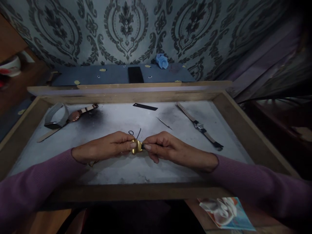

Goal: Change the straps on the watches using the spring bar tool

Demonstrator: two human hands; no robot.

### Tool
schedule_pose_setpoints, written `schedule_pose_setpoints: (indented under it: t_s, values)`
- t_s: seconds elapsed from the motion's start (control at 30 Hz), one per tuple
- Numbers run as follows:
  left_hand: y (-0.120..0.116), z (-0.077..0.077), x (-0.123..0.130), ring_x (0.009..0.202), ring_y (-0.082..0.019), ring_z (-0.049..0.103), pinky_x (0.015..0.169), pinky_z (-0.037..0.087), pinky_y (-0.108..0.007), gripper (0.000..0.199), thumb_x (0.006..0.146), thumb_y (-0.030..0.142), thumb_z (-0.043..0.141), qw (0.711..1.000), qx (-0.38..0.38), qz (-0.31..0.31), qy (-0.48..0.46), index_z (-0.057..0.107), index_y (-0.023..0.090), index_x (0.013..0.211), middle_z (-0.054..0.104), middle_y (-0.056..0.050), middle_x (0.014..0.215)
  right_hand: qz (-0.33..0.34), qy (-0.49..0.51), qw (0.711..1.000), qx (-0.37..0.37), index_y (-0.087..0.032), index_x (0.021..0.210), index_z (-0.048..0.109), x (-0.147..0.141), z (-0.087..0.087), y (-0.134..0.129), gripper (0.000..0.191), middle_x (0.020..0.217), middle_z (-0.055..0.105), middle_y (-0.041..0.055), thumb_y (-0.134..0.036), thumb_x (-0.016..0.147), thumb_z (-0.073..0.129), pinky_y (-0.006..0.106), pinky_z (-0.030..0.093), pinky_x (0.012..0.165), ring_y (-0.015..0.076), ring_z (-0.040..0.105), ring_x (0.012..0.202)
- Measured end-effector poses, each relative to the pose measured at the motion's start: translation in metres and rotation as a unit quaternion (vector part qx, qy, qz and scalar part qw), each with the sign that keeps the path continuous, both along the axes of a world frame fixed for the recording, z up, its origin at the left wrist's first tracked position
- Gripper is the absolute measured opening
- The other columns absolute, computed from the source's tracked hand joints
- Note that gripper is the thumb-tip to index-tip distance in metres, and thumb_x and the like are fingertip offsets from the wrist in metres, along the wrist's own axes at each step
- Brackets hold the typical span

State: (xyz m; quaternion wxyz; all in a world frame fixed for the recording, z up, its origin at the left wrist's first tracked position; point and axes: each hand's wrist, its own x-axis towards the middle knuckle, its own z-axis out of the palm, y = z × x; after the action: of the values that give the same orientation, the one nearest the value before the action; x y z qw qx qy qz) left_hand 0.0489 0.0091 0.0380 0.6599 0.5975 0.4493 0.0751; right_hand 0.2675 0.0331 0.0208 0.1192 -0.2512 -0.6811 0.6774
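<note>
Near the middle of a white-bottomed wooden tray (pixel 136 191), my left hand (pixel 109 147) pinches a small gold-coloured metal piece (pixel 136 147), perhaps a watch case. From the right, my right hand (pixel 168 148) has its thumb and fingers closed on a small dark part (pixel 143 146) at the piece's right end. A thin dark looped cord (pixel 131 132) shows just beyond the fingertips. Beyond my hands lie a black flat blade (pixel 145 106) and a thin metal tool (pixel 164 123).
A strap watch (pixel 200 126) lies at the tray's right. At the left are a grey-banded watch (pixel 56 117) and a rose-gold watch (pixel 74 116). Behind the tray sit a black flat object (pixel 136 74) and a blue crumpled item (pixel 162 61). A colourful packet (pixel 227 213) is at the lower right.
</note>
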Motion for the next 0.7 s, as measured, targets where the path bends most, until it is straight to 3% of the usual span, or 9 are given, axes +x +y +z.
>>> schedule_pose_setpoints:
  t_s: [0.4, 0.7]
  values:
    - [-0.0069, -0.002, 0.008, 0.057, -0.008, 0.028, 0.051, 0.023, -0.022, 0.041, 0.088, 0.054, 0.047, 0.999, 0.029, 0.037, -0.02, 0.049, 0.015, 0.075, 0.033, 0.005, 0.064, 0.009, -0.009, 0.999, 0.044, -0.014, 0.066, 0.053, 0.0028, -0.0004, 0.0007, 0.043, 0.058, 0.05, -0.0016, -0.046, 0.094, 0.047, 0.022, 0.032, 0.054, 0.0077, 0.041, 0.056]
    - [-0.0076, -0.0073, 0.0078, 0.053, -0.007, 0.026, 0.047, 0.02, -0.02, 0.031, 0.087, 0.045, 0.052, 0.998, 0.016, 0.055, -0.025, 0.056, 0.014, 0.082, 0.033, 0.006, 0.06, 0.012, -0.019, 0.998, 0.059, -0.013, 0.068, 0.055, 0.0026, -0.003, -0.0002, 0.041, 0.061, 0.052, -0.0006, -0.041, 0.097, 0.045, 0.022, 0.032, 0.054, 0.0074, 0.041, 0.055]
